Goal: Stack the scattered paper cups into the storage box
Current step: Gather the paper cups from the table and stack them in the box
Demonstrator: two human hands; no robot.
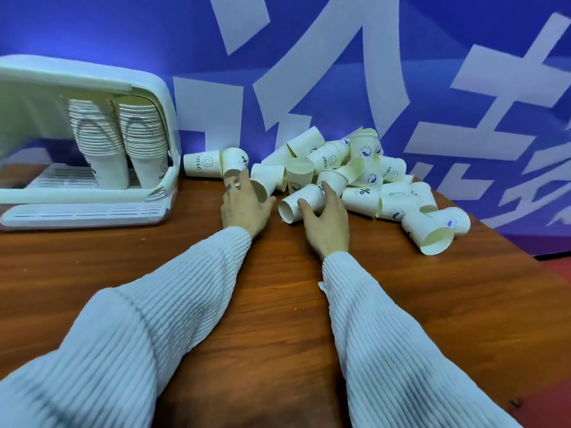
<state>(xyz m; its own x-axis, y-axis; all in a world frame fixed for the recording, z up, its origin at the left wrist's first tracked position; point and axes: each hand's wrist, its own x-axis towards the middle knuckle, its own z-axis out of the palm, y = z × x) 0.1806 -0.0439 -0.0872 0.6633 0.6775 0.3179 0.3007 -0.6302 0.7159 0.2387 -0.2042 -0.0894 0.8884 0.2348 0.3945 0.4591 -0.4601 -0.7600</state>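
The paper cups (355, 180) are small white cups with cream-coloured insides and rolled rims, some printed in dark ink with "HELLO" and a smiley face, others with a round blue-and-black emblem, one with a percent sign. Most lie in a loose heap at the far edge of the wooden bench (278, 304), against the blue wall (340, 41) with its large white strokes. They lie on their sides at all angles, some propped on others, a few with their open mouths turned toward the camera. Two cups lie at the right end of the heap, slightly apart from the rest, near the bench's edge.

The storage box (154, 97) stands at the far left of the bench, white with rounded corners and a slatted white tray at its base. Inside it hang two tall stacks of nested cups (120, 143), rims up, side by side, their bottom cups resting on the slatted floor.

The left hand (244, 205) reaches into the left end of the heap with fingers spread forward, touching a cup that lies on its side; a ring shows on one finger. Whether it actually grips that cup I cannot tell. The right hand (324, 220) curls thumb and fingers around a cup lying on its side (296, 205), bottom pointing left, just in front of the heap. Both arms wear ribbed white sleeves (386, 335).
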